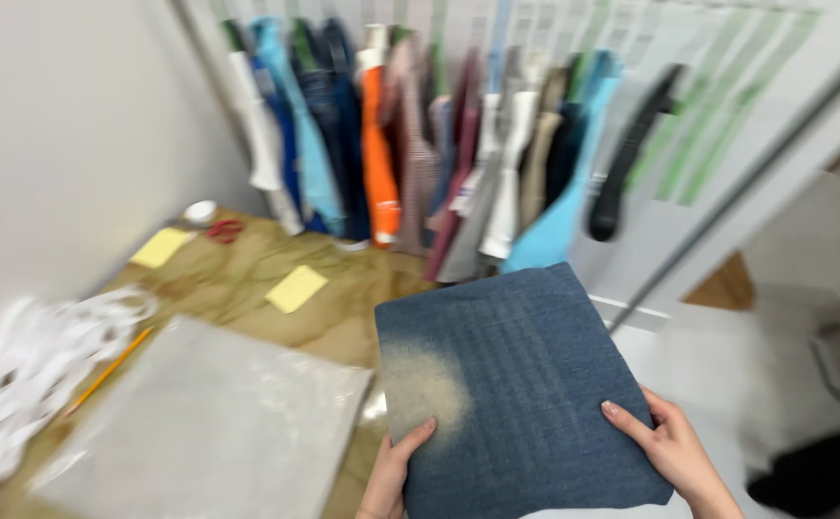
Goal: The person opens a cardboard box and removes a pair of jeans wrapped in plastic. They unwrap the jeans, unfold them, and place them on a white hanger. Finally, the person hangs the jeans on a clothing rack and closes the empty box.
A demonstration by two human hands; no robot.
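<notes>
I hold a square piece of blue denim with a faded pale patch near its left side, in front of me at the lower middle of the view. My left hand grips its lower left edge, thumb on top. My right hand grips its lower right edge. The denim lies flat and tilted slightly, beyond the right edge of the table.
A wooden table carries a grey sheet in clear plastic, two yellow note pads, a yellow pencil, white fabric strips, red scissors. Several coloured fabric samples hang along the back wall.
</notes>
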